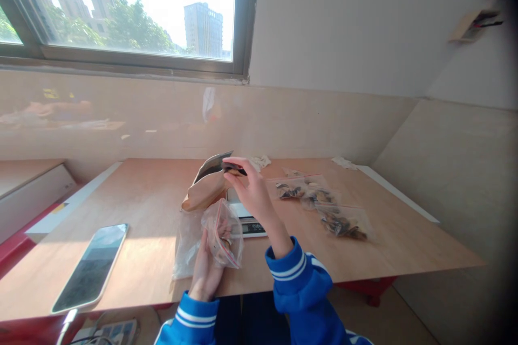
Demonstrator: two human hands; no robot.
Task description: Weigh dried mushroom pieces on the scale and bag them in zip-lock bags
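My left hand (206, 275) is closed round a clear zip bag (230, 259) with a red seal strip, its mouth spread apart and a few brownish pieces inside. Pinched in my right hand (253, 194) are dark brown dried slices (234, 168), whose exact kind I cannot make out. They are held up at the mouth of an open brown paper bag (202, 194), which lies tilted on the table. Under my right wrist, a white digital scale (253, 228) is partly hidden by the hand and the zip bag.
Several filled zip bags of dark dried slices (343, 223) lie to the right on the wooden table (404, 237). Flat clear bags (186, 248) are beside my left hand. A phone (91, 267) with a white cable (67, 324) rests at the left. Crumpled white scraps (261, 161) lie near the wall.
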